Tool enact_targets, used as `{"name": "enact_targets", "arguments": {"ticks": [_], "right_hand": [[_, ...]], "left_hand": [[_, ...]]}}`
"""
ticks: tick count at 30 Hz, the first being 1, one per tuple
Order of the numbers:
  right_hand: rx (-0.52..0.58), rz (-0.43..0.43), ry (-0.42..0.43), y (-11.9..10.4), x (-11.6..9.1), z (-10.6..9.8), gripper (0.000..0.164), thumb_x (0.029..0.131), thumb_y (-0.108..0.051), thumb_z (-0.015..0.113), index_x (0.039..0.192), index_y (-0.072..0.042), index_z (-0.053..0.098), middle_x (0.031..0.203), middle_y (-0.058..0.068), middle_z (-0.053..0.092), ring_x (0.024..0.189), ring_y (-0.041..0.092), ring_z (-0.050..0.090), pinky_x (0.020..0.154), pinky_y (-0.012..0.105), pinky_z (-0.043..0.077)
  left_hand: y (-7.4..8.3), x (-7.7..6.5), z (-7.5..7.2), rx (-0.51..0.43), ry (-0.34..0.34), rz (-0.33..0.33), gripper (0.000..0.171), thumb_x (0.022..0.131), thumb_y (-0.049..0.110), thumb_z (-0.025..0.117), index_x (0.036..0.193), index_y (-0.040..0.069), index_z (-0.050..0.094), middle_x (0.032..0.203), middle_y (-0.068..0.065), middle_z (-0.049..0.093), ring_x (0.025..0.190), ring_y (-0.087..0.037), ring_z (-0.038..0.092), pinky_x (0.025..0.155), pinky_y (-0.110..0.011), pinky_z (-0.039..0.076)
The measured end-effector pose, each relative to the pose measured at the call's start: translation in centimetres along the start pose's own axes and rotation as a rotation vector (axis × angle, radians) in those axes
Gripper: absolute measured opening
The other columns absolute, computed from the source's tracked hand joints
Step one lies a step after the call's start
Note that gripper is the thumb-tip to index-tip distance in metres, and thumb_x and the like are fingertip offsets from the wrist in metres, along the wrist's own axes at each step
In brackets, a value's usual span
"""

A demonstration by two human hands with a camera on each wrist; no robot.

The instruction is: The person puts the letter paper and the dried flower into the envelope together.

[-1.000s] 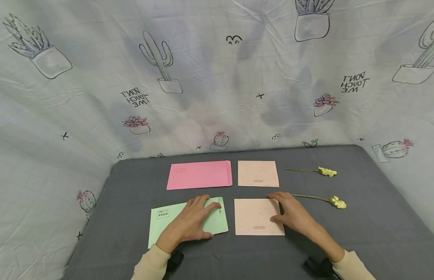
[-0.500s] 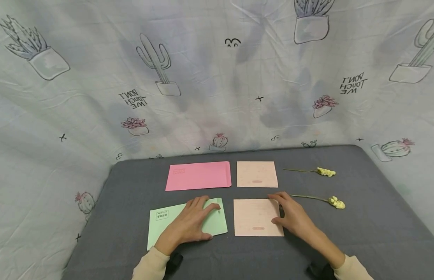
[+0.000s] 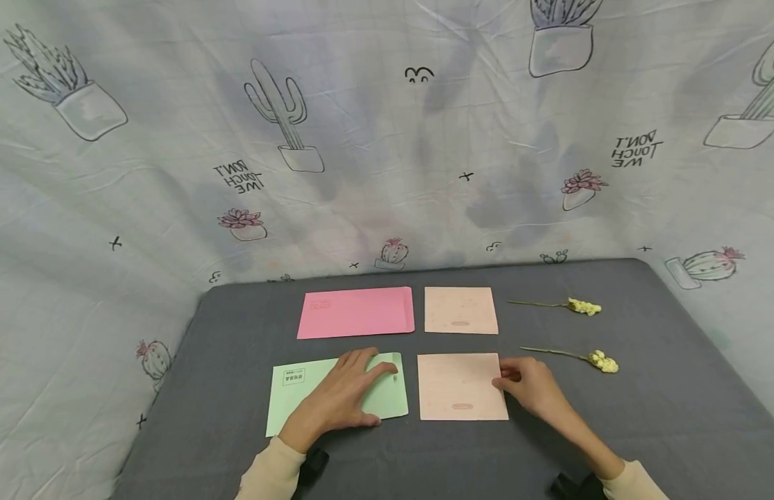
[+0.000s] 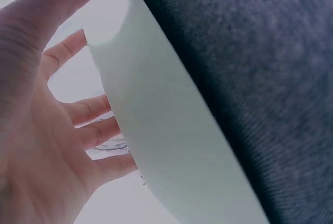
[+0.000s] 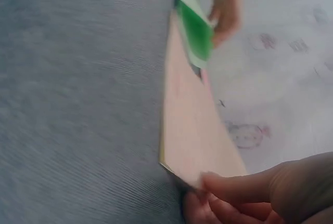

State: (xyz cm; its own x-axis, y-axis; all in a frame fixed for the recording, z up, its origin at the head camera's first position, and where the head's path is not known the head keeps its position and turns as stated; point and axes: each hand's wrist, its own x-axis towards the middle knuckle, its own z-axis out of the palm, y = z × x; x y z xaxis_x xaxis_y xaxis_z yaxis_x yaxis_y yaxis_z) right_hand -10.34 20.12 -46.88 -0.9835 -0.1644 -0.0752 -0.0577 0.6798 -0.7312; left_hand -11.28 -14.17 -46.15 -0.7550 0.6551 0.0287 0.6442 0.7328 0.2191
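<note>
One cactus-print backdrop cloth (image 3: 387,146) fills upper frame. Grey tabletop (image 3: 180,423) below. Light-green envelope (image 3: 293,399), lower left of centre; pink envelope (image 3: 357,314) above it. Our left hand (image 3: 344,394) spread over light-green envelope, fingers apart. Our right hand (image 3: 533,385), well apart from left, pinches right edge of lower peach card (image 3: 459,385), lower centre. Upper peach card (image 3: 460,310), mid-frame. Right of centre: upper flower sprig (image 3: 584,307), lower flower sprig (image 3: 603,361), yellow-headed.

My left grip (image 3: 339,394) partly hides the green envelope (image 3: 296,396). Print on the near card (image 3: 459,385): too small to read. Counter (image 3: 436,462) cropped below.
</note>
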Motion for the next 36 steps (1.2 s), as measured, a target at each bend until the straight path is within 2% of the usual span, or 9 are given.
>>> {"name": "enact_targets", "arguments": {"ticks": [4,8,12,17,23,36], "right_hand": [[0.203,0.068,-0.093,0.5,0.4,-0.8,0.020,0.090,0.003,0.063,0.106,0.016,0.065,0.090,0.017,0.070,0.078,0.022,0.069,0.064,0.030,0.058],[0.349,0.119,-0.137,0.9,0.8,-1.5,0.027,0.093,-0.001,0.062,0.111,0.019,0.061,0.098,0.022,0.070,0.083,0.024,0.070,0.068,0.032,0.058],[0.420,0.169,-0.147,1.0,1.1,-1.7,0.035,0.094,-0.008,0.064,0.116,0.019,0.059,0.102,0.022,0.070,0.085,0.023,0.071,0.072,0.033,0.058],[0.497,0.207,-0.155,0.8,1.5,-0.8,0.041,0.094,-0.010,0.065,0.120,0.020,0.056,0.106,0.022,0.069,0.086,0.020,0.071,0.073,0.033,0.058],[0.533,0.197,-0.148,0.5,1.9,0.3,0.039,0.094,-0.008,0.064,0.120,0.020,0.055,0.105,0.022,0.069,0.084,0.020,0.071,0.073,0.032,0.058],[0.503,0.124,-0.187,0.0,2.4,1.3,0.033,0.094,-0.007,0.063,0.113,0.019,0.059,0.094,0.020,0.071,0.078,0.017,0.070,0.068,0.031,0.059]], "left_hand": [[0.0,0.0,-0.1,-0.003,-0.008,0.000,0.080,0.064,0.045,0.090,0.132,0.029,0.051,0.139,-0.010,0.044,0.129,-0.025,0.042,0.107,-0.048,0.036],[0.0,0.0,-0.1,-0.005,0.003,0.009,0.081,0.063,0.044,0.090,0.132,0.028,0.051,0.139,-0.012,0.045,0.129,-0.026,0.043,0.107,-0.050,0.036],[-0.1,0.1,-0.1,-0.007,0.018,0.021,0.081,0.063,0.042,0.091,0.132,0.027,0.051,0.138,-0.014,0.046,0.129,-0.028,0.043,0.107,-0.052,0.036],[0.0,0.1,-0.3,-0.025,-0.017,0.006,0.080,0.065,0.042,0.090,0.134,0.026,0.052,0.140,-0.015,0.044,0.132,-0.029,0.041,0.109,-0.052,0.033],[0.1,0.1,-0.3,-0.023,-0.030,0.002,0.079,0.066,0.043,0.089,0.133,0.025,0.053,0.140,-0.014,0.044,0.131,-0.029,0.041,0.109,-0.051,0.034],[0.2,0.1,-0.1,-0.010,-0.020,-0.003,0.080,0.065,0.044,0.089,0.134,0.026,0.052,0.140,-0.012,0.044,0.131,-0.028,0.041,0.110,-0.051,0.033]]}}
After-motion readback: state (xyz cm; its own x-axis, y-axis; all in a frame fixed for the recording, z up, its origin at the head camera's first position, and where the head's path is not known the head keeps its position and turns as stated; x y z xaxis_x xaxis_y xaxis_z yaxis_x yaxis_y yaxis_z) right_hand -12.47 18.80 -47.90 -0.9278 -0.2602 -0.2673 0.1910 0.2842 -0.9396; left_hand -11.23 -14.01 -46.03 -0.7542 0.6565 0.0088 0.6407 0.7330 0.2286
